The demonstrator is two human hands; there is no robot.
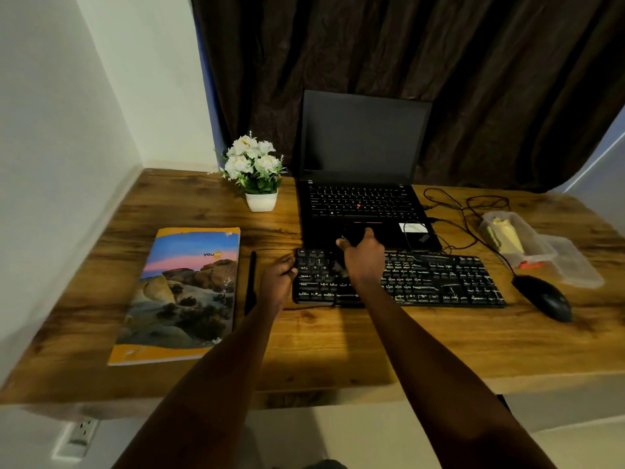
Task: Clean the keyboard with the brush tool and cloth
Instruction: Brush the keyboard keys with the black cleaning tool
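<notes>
I am brushing: my left hand (282, 272) grips the left edge of the keyboard (439, 282), my right hand (363, 255) grips what seems the brush (338, 266) on the keys, and next I must sweep gently along the rows.

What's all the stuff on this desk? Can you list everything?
keyboard: one, black, front centre
laptop: one, black, open, behind the keyboard
mouse: one, black, right of the keyboard
book: one, landscape cover, left
slim stick: one, black, between book and keyboard
flower pot: one, white, white flowers, left of laptop
plastic packet: one, clear, far right
cables: several, black, right of laptop
desk: one, brown wood
curtain: dark brown, behind
left hand: grips the keyboard's left edge
right hand: over the keyboard, holds dark tool
</notes>
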